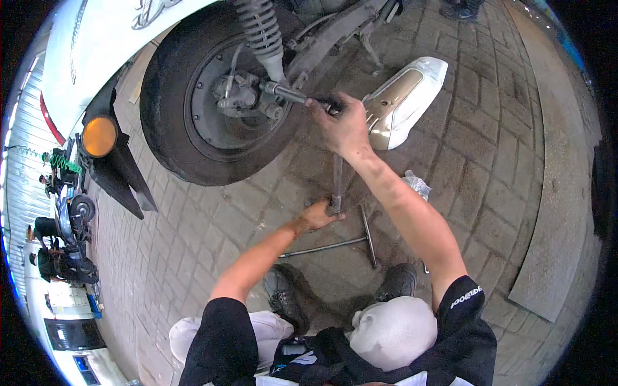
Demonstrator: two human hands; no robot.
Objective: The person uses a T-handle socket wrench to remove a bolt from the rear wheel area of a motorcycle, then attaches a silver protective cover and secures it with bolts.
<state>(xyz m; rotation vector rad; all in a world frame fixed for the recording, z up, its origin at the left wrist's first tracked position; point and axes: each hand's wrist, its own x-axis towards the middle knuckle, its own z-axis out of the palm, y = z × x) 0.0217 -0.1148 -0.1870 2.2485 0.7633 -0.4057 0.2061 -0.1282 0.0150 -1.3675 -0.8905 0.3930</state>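
Note:
A long-handled socket wrench (338,174) reaches from the scooter's rear wheel (172,138) down toward me. Its socket end sits at the axle area, beside the foot of the coil-spring shock absorber (260,29). My right hand (344,125) is closed round the wrench's head, where the extension meets the handle. Lower down, my left hand (317,216) grips the far end of the handle. Whether the socket is fully seated on a nut is too small to tell.
A T-shaped wrench (335,245) lies on the paving before my shoes. A white and gold cover (404,103) lies beyond my right hand, with a clear plastic bag (417,184) near my right forearm. A metal plate (553,257) is at the right. Motorcycles (64,219) stand far left.

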